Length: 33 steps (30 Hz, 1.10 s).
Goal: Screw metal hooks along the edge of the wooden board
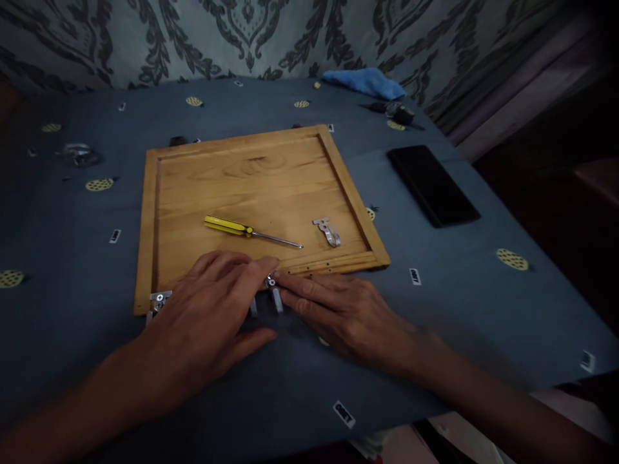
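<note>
A framed wooden board (242, 180) lies on the table. My left hand (213, 309) rests over its near edge, fingers laid along the frame and thumb held apart. From the other side, my right hand (343, 309) has its fingers close together, tips at a metal clip (271, 283) with a cross-head screw, which sticks out past the edge. Another screwed metal clip (159, 298) sits at the near left corner, partly covered by my left hand. A loose metal clip (327, 232) and a yellow-handled screwdriver (232, 227) lie on the board. Small holes show along the near frame.
A black phone (432, 183) lies right of the board. Farther back are a blue cloth (363, 82) and a dark tool (397, 112), hard to make out. Small shiny metal parts (80, 153) lie at the left. Behind the table (464, 316) hangs a patterned curtain (251, 38).
</note>
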{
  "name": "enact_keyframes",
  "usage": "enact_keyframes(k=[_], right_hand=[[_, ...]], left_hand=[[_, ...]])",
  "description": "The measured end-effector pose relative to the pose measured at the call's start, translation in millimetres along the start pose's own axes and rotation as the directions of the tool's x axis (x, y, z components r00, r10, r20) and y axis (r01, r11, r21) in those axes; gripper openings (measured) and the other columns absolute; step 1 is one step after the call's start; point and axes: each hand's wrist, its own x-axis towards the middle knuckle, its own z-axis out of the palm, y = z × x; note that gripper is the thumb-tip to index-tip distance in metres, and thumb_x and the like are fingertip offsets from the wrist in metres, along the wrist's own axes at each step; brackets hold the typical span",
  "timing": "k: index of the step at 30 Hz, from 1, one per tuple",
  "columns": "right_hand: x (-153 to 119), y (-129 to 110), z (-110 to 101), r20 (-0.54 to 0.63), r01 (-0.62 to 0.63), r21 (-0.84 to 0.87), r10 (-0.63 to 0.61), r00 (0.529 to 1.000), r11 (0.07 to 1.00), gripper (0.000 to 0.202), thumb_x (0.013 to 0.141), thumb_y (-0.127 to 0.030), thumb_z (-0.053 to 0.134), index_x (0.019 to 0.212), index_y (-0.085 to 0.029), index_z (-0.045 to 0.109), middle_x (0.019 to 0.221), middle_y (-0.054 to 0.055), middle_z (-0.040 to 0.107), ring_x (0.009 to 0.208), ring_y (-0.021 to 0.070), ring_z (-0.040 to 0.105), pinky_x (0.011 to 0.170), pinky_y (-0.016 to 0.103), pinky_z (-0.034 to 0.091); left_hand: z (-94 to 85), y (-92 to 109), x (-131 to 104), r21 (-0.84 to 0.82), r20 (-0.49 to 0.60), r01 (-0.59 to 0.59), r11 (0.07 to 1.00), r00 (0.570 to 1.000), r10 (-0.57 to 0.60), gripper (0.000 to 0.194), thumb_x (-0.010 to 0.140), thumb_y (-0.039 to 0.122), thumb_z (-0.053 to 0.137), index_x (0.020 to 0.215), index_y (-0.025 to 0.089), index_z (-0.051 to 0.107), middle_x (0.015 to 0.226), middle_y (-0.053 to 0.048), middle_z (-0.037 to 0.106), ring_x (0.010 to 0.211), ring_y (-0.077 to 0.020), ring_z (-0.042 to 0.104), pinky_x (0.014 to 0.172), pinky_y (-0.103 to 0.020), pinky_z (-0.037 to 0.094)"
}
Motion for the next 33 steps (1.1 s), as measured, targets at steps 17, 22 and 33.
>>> enact_keyframes(k=[17,22,33], right_hand=[[-3.0,2.1,6.6,-0.046,0.016,0.02,-0.015,0.999,1.0,0.029,0.101,-0.01,0.045,0.126,-0.008,0.061,0.134,0.011,0.065,0.093,0.019,0.068,0.075,0.033,0.061],[-2.7,2.1,5.9,-0.031,0.027,-0.005,-0.027,0.999,1.0,0.031,0.101,-0.009,0.041,0.125,-0.008,0.062,0.133,0.011,0.066,0.089,0.0169,0.068,0.075,0.031,0.06],[-0.2,1.7,1.7,-0.032,0.026,0.006,-0.026,0.999,1.0,0.034,0.099,-0.005,0.04,0.123,-0.009,0.064,0.131,0.009,0.068,0.09,0.0163,0.067,0.078,0.03,0.06]], left_hand=[[-3.7,-6.5,-2.1,-0.061,0.053,-0.085,0.995,0.995,0.088,0.041,0.095,0.041,0.058,0.13,0.023,0.048,0.126,-0.005,0.065,0.122,-0.0238,0.054,0.105,-0.043,0.045],[-2.6,-7.2,-1.9,-0.047,0.056,-0.09,0.995,0.994,0.092,0.041,0.093,0.041,0.06,0.128,0.023,0.05,0.125,-0.005,0.065,0.121,-0.0256,0.055,0.104,-0.046,0.045],[-8.4,-5.7,0.9,-0.053,0.109,-0.075,0.996,0.991,0.08,0.038,0.094,0.039,0.06,0.128,0.025,0.049,0.13,-0.003,0.064,0.124,-0.0241,0.053,0.106,-0.045,0.043]])
